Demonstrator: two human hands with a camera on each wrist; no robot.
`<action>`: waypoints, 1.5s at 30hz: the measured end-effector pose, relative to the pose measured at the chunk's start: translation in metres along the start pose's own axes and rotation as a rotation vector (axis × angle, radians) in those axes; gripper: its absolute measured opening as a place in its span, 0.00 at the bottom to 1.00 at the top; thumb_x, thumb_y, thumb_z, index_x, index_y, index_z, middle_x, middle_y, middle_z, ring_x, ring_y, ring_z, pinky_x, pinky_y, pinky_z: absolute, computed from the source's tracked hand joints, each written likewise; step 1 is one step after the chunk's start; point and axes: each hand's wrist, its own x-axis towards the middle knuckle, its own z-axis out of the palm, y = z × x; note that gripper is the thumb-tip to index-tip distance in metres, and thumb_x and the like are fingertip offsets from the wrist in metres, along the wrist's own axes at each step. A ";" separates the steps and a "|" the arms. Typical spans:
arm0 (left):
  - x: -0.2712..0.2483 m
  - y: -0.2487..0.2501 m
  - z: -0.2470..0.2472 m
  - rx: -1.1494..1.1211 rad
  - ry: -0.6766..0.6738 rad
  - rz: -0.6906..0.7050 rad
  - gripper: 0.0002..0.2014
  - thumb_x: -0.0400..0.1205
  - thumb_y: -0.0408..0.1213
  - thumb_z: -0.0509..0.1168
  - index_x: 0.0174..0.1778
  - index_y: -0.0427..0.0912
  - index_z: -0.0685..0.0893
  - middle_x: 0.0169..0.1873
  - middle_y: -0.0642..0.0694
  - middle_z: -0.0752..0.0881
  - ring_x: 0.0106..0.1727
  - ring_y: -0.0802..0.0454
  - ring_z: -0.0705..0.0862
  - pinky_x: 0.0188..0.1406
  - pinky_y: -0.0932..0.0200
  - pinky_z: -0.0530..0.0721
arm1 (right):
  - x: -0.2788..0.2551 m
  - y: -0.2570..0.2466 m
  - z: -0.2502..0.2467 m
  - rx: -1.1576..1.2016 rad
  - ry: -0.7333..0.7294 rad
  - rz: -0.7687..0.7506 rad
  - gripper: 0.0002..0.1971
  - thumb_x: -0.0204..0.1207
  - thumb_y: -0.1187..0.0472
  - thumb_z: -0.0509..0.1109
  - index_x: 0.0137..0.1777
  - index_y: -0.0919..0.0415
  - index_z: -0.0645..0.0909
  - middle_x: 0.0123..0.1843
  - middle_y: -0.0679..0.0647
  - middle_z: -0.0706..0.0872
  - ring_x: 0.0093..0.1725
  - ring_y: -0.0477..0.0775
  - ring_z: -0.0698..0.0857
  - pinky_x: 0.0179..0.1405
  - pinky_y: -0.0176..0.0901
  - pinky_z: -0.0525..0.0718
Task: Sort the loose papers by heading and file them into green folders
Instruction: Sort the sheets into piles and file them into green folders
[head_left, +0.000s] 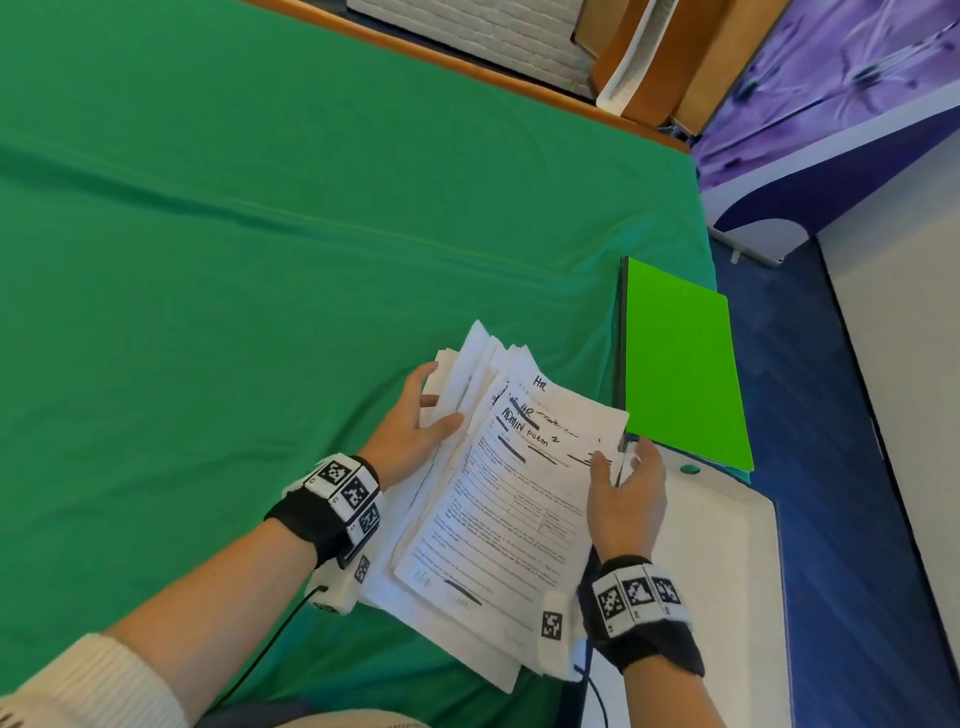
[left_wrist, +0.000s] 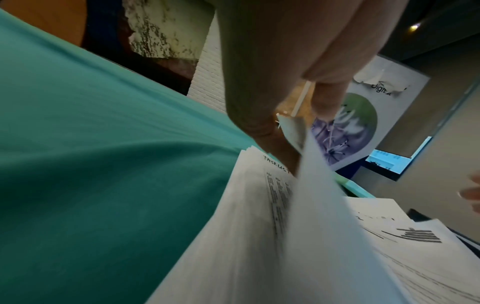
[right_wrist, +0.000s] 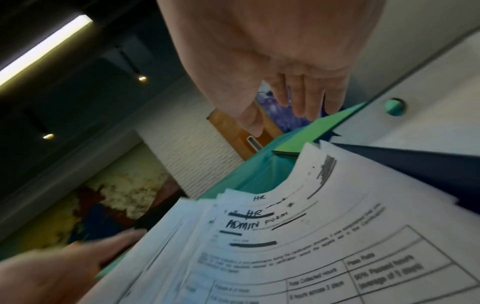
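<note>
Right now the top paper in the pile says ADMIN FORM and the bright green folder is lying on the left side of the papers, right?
Not quite. The top paper does say ADMIN FORM, but the bright green folder lies on the right side of the papers, as the head view shows.

Head view: from above, facing forward and down over a green cloth (head_left: 234, 260), both hands, a stack of papers (head_left: 498, 499) and a green folder (head_left: 680, 364).
Left wrist view: low, very near the cloth (left_wrist: 91, 164), looking along the left hand (left_wrist: 265, 67) at the papers (left_wrist: 259, 246).
Right wrist view: close under the right hand (right_wrist: 272, 51), facing the papers (right_wrist: 298, 246) and folder (right_wrist: 319, 133).
Shared: all three show papers and cloth.
</note>
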 end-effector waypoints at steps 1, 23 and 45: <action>-0.005 0.005 0.001 -0.003 -0.002 0.000 0.36 0.84 0.55 0.63 0.84 0.58 0.50 0.70 0.53 0.73 0.70 0.53 0.72 0.68 0.53 0.71 | -0.007 -0.005 0.002 -0.003 -0.034 -0.035 0.30 0.80 0.51 0.69 0.79 0.60 0.67 0.76 0.56 0.74 0.74 0.56 0.74 0.74 0.54 0.73; 0.050 -0.003 -0.002 0.666 0.157 -0.030 0.23 0.84 0.39 0.66 0.75 0.41 0.74 0.70 0.42 0.76 0.70 0.44 0.77 0.72 0.49 0.76 | -0.040 -0.024 0.026 -0.010 -0.325 0.233 0.16 0.81 0.66 0.64 0.68 0.63 0.75 0.64 0.62 0.84 0.61 0.63 0.82 0.56 0.41 0.75; 0.127 0.049 -0.013 1.388 -0.055 0.483 0.13 0.88 0.46 0.59 0.55 0.42 0.86 0.47 0.51 0.81 0.47 0.53 0.78 0.43 0.57 0.82 | -0.043 -0.016 0.034 -0.248 -0.284 -0.185 0.17 0.80 0.70 0.65 0.62 0.51 0.85 0.55 0.58 0.84 0.55 0.58 0.85 0.57 0.42 0.80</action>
